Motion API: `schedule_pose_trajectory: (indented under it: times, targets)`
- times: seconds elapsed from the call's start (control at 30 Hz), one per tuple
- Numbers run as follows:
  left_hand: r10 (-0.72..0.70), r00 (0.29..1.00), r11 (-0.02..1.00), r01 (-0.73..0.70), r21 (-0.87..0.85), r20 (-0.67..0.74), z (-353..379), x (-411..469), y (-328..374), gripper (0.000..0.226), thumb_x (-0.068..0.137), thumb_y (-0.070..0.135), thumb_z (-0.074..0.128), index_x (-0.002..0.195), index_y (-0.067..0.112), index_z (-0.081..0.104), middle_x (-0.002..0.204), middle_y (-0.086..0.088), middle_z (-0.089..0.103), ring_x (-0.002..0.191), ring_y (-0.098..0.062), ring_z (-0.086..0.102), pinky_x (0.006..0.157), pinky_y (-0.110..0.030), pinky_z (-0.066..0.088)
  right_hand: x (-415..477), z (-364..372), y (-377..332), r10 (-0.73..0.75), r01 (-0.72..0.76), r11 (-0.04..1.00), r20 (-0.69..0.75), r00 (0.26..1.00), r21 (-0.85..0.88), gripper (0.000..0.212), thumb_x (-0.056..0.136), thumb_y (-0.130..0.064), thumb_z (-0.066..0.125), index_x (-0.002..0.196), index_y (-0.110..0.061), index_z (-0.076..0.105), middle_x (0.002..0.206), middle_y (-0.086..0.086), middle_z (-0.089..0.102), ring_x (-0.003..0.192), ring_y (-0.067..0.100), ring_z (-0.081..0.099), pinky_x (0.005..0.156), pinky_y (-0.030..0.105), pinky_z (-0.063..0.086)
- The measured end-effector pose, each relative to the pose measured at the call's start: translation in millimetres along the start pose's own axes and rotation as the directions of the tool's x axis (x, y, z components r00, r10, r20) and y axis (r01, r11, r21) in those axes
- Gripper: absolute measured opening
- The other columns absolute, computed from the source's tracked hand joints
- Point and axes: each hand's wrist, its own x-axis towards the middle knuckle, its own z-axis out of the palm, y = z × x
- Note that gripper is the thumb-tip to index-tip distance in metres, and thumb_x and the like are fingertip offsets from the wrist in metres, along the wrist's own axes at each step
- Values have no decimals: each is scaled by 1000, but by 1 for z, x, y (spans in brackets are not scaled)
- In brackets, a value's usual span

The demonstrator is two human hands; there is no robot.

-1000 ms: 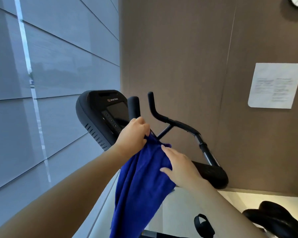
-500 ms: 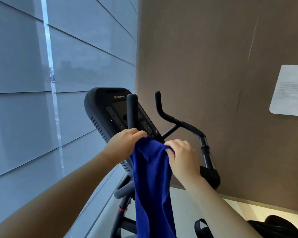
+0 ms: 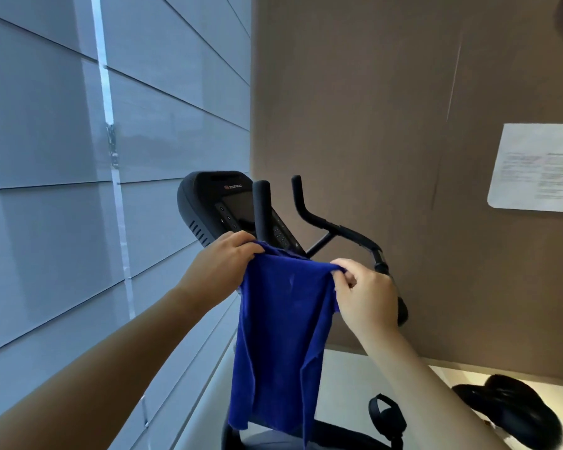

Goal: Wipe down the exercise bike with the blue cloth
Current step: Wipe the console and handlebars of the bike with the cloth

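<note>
In front of the exercise bike (image 3: 322, 222), we hold the blue cloth (image 3: 280, 336) spread by its top corners, left hand (image 3: 221, 264) and right hand (image 3: 364, 293) each pinching it; apparently clear of the console (image 3: 208, 203).

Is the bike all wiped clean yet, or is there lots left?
Lots left. Nothing looks wiped yet. Right now the left hand and right hand hold the blue cloth spread by its top edge, hanging before the handlebars. The console, handlebars and seat all wait.
</note>
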Motion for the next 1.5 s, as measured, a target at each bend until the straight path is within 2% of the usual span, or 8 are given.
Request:
schedule_pose_trajectory:
  times: [0.2,0.37,0.57,0.7,0.83,1.1,1.3,1.5]
  targets:
    - [95,993,995,-96,-9,-66,-44,-23,-19,37,67,2,78,101,11,66,100,-10,66,87,-26,63,72,-33,55,-23,-7,-62,66,-60,996,-107,992,63,22,91,-11,55,110,-14,65,86,2,72,75,16,67,67,26,54]
    - [23,999,996,-27,-87,-46,-47,-28,-30,28,84,6,63,111,15,62,113,-8,60,100,-24,56,84,-32,49,-38,5,-88,167,-165,981,-10,986,102,46,90,-19,56,135,-17,43,125,4,59,108,19,60,90,32,51]
    - [-105,994,987,107,-117,17,-20,-20,-44,36,87,10,59,121,23,56,125,1,54,112,-20,47,91,-29,43,-45,36,-82,154,-158,987,80,985,39,75,90,-17,55,147,-20,8,153,-1,21,128,1,26,77,-13,17]
    - [-134,990,984,126,-122,-55,-3,3,-54,36,88,10,57,122,22,57,125,1,54,111,-21,47,90,-30,44,-23,61,-71,88,-89,995,32,996,51,86,89,-18,57,145,-27,-9,156,-2,8,139,4,9,104,11,15]
    - [-185,971,977,165,-136,-150,18,51,-62,35,87,3,55,119,16,60,123,-4,56,105,-26,49,88,-35,46,23,92,-58,-16,13,996,28,999,90,89,89,-23,56,139,-33,-17,156,-3,2,135,-2,-2,107,17,13]
    - [-221,964,966,196,-171,-146,60,122,-118,48,83,11,61,129,19,49,134,-2,49,117,-21,49,93,-28,41,121,174,-39,-124,117,991,115,985,66,88,91,-46,47,143,-22,-20,157,3,2,143,15,6,114,32,12]
    - [-59,998,970,61,-236,19,78,119,-139,67,86,6,50,143,32,27,146,8,37,131,-13,37,102,-20,27,104,194,-24,-100,97,995,136,986,25,84,89,-54,39,145,-16,-11,154,8,17,135,15,33,103,25,38]
    - [81,971,972,-26,-235,225,63,114,-146,94,72,28,57,143,45,-2,152,22,11,124,-6,42,96,-21,42,91,188,-44,-106,112,963,37,994,-244,80,85,-35,61,144,-3,17,142,15,42,126,25,47,95,34,44]
